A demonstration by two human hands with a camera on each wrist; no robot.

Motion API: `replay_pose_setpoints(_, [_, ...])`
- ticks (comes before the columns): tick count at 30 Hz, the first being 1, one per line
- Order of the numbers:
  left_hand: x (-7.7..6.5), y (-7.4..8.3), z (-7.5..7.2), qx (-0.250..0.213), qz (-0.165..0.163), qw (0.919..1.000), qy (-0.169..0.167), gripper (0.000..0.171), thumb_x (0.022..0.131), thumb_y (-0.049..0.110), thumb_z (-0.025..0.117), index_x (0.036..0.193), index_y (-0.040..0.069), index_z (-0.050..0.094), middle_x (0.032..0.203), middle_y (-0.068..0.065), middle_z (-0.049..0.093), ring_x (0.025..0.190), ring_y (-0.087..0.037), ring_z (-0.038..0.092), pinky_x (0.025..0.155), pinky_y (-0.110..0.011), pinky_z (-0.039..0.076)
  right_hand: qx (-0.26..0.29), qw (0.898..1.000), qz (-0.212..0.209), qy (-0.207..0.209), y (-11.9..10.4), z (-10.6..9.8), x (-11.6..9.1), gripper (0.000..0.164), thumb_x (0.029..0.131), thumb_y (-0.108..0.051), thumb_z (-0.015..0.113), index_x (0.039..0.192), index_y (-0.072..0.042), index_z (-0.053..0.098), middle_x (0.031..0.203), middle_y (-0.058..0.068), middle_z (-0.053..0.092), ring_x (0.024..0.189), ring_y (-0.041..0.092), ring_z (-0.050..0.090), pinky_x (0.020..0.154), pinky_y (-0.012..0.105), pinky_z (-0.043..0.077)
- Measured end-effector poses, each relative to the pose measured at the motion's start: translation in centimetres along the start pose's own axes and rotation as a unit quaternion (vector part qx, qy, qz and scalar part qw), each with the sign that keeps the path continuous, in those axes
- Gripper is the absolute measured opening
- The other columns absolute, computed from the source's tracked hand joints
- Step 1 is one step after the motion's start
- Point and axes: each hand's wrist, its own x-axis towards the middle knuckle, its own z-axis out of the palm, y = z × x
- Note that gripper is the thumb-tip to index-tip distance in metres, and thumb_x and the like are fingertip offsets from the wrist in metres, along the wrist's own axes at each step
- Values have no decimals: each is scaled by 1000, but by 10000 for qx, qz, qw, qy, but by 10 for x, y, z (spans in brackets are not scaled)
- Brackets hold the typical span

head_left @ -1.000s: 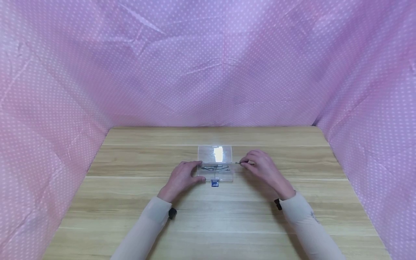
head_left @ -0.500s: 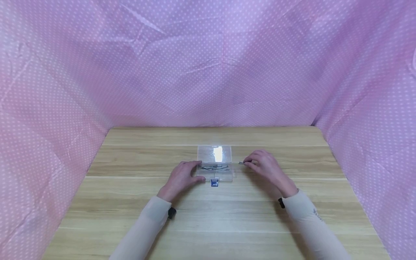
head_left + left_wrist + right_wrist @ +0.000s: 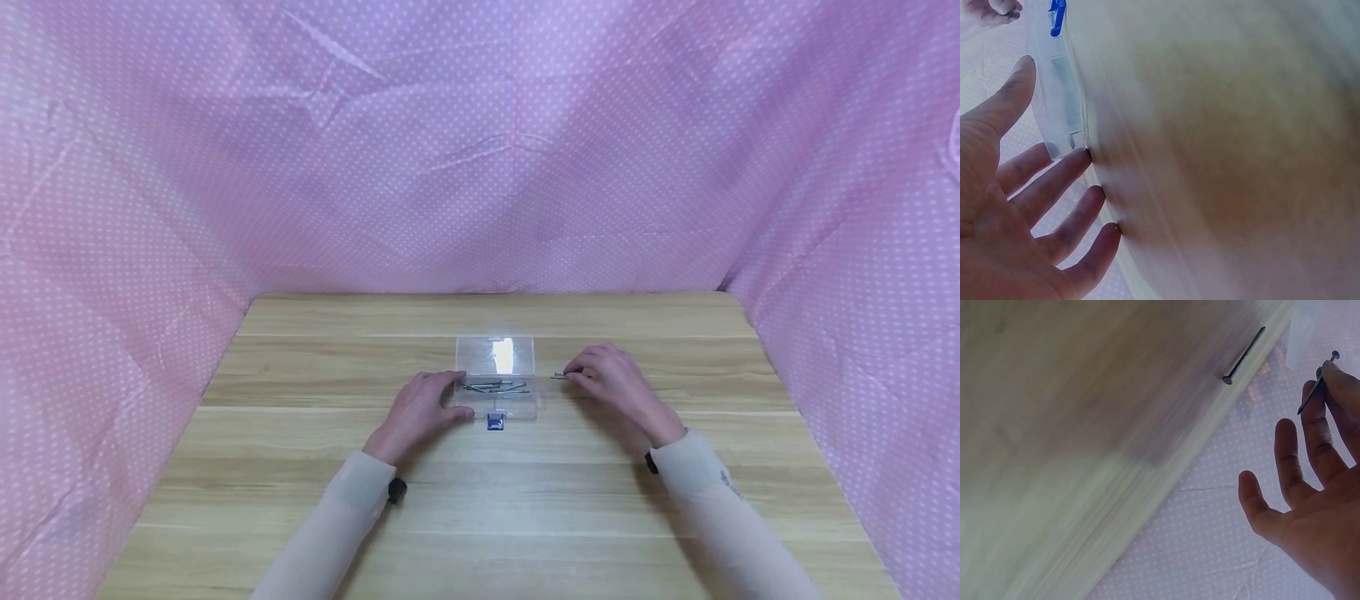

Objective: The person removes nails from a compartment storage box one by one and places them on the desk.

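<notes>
1. Fingers (image 3: pixel 1320 434) of the right hand (image 3: pixel 609 383): the thumb and the fingers nearest it are clamped on a nail (image 3: pixel 1308 399); the outer two stand apart.
2. The open clear box (image 3: pixel 517 407) lies to the left of that pinch, near it, its length running sideways on the desk (image 3: pixel 480 500). That sideways gap seems to be what a next move would turn on.
3. A second nail (image 3: pixel 1246 354) lies on the desk, apart from the pinch. In the right wrist view the two shafts run roughly parallel, heads at opposite ends; the right hand is nearer to both.
4. The left hand (image 3: pixel 423 406) has its fingers spread about the box's left end; how firmly they press, I cannot tell.
5. The thumb covers part of the pinched nail. More nails (image 3: pixel 510 392) overlap in the box, too small to count; the left wrist view cuts the box off.
</notes>
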Motion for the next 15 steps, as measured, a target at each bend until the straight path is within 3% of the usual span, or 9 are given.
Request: replay_pose_setpoints(15, [2, 2, -1, 0, -70, 10000, -70, 77, 81, 44, 87, 145, 12, 60, 141, -10, 64, 127, -32, 57, 108, -51, 47, -218, 9992, 57, -329, 10, 8, 6, 10, 92, -16, 80, 101, -13, 80, 103, 3, 75, 104, 29, 62, 94, 52, 50])
